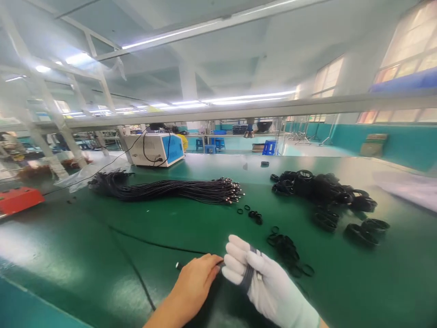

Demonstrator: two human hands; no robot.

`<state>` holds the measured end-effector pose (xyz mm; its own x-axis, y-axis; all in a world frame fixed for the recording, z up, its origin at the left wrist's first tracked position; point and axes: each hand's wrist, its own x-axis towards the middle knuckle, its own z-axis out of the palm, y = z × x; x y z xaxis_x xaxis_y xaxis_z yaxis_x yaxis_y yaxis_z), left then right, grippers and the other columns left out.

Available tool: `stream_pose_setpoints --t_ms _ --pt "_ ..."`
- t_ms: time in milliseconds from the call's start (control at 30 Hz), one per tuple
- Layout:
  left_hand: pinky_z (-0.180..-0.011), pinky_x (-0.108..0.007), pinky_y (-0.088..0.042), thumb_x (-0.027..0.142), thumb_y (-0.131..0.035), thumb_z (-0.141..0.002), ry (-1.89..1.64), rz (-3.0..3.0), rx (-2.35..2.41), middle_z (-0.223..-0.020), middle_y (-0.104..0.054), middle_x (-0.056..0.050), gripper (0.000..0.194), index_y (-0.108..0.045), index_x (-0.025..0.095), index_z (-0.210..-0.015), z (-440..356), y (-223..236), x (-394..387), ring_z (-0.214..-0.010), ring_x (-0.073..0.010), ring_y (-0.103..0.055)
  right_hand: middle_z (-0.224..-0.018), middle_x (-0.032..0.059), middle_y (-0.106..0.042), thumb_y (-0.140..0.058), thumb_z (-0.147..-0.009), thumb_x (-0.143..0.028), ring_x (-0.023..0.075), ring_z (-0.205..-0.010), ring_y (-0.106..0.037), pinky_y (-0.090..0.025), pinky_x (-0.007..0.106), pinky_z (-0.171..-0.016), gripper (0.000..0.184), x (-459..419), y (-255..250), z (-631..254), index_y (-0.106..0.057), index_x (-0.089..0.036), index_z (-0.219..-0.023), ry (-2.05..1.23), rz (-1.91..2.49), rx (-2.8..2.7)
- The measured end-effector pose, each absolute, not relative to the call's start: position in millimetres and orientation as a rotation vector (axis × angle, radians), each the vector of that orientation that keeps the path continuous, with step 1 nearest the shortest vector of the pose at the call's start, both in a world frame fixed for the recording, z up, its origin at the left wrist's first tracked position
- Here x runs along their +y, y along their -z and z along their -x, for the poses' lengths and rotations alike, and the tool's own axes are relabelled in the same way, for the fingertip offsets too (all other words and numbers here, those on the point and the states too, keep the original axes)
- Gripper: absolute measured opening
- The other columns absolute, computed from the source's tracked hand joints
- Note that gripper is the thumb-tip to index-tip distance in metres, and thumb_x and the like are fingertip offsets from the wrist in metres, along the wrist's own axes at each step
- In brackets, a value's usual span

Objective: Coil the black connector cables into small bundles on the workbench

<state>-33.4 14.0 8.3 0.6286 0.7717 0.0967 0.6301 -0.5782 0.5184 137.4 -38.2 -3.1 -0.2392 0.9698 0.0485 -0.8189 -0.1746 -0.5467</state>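
A green bench (85,278) fills the space before you in a bright workshop, with a machine (157,149) behind the bundle (177,189) of black leads. To the right of the bundle sits a heap of coils (321,187); just off its right end and nearer you are small bands (256,216).

The cable (153,243) you are handling lies on your side of the bundle. It runs across the bench to your bare left hand (194,284), whose fingertips pinch it. Your gloved right hand (269,287) is curled around dark loops (247,275) of it, thumb pressed over them, with a pale tip (259,276) showing beneath. Beside your left hand lies a plug (179,265); you can't tell from here whether it belongs to the same cable.

Expect the cable to be light and bendy, with a little spring, so loosened loops would probably spread. Its smooth-looking jacket may slide under a slack pinch. Take hold along the jacket, clasping the loops together across their middle, and spare the ends, likely the most fragile part, from sharp bends.
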Motion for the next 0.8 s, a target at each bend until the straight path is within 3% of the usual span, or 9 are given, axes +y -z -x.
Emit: stream_pose_setpoints --t_ms 100,333,467,600,700,800 --pt "-0.059 -0.024 -0.039 0.015 -0.033 -0.089 -0.357 -2.561 1.368 -0.082 -0.067 -0.002 0.030 -0.062 0.024 -0.096 26.0 -3.8 -1.8 -0.068 -0.0160 -0.061 -0.116 0.0111 -0.060 -0.070 -0.074 -0.026 0.0222 -0.105 -0.058 -0.035 0.044 -0.102 0.039 -30.4 4.4 -149.7 -0.059 -0.015 -0.110 -1.635 0.402 -0.410" --pt "-0.061 -0.031 -0.033 0.010 -0.041 -0.084 -0.367 -2.837 1.402 -0.068 -0.063 0.000 0.023 -0.058 0.021 -0.074 6.2 4.4 -34.2 -0.062 -0.0186 -0.059 -0.117 0.0149 -0.061 -0.066 -0.078 -0.024 0.0272 -0.107 -0.058 -0.036 0.048 -0.101 0.037 -26.7 12.1 -155.1 -0.058 -0.012 -0.112 -1.585 0.545 -0.427" --pt "-0.057 -0.032 -0.027 0.010 -0.044 -0.084 -0.584 -3.050 1.150 -0.062 -0.057 0.001 0.022 -0.052 0.020 -0.065 10.8 -2.8 -29.1 -0.056 -0.0172 -0.051 -0.111 0.0143 -0.063 -0.067 -0.077 -0.024 0.0252 -0.099 -0.061 -0.039 0.046 -0.095 0.039 -32.2 14.2 -147.1 -0.057 -0.013 -0.113 -1.611 0.628 -0.524" --pt "-0.061 -0.031 -0.030 0.023 -0.052 -0.086 -0.561 -3.245 0.663 -0.069 -0.057 0.001 0.018 -0.051 0.019 -0.069 24.4 -30.5 -6.2 -0.063 -0.0154 -0.048 -0.099 0.0115 -0.064 -0.064 -0.079 -0.020 0.0204 -0.089 -0.059 -0.041 0.039 -0.086 0.027 -39.3 15.3 -133.3 -0.061 -0.012 -0.104 -1.819 0.567 -0.686" --pt "-0.069 -0.028 -0.035 0.034 -0.060 -0.082 -0.471 -3.143 0.467 -0.075 -0.059 0.001 0.019 -0.056 0.018 -0.072 32.6 -50.0 12.5 -0.069 -0.0137 -0.050 -0.093 0.0117 -0.059 -0.059 -0.080 -0.018 0.0188 -0.085 -0.056 -0.039 0.040 -0.085 0.024 -43.4 15.0 -125.3 -0.060 -0.007 -0.101 -2.000 0.401 -0.723" --pt "-0.077 -0.026 -0.038 0.033 -0.069 -0.075 -0.411 -2.923 0.439 -0.079 -0.061 0.002 0.015 -0.061 0.020 -0.077 34.0 -55.4 25.8 -0.075 -0.0129 -0.054 -0.084 0.0061 -0.050 -0.059 -0.076 -0.014 0.0140 -0.077 -0.049 -0.038 0.035 -0.079 0.022 -46.3 16.4 -121.8 -0.057 -0.007 -0.097 -2.112 0.313 -0.725"
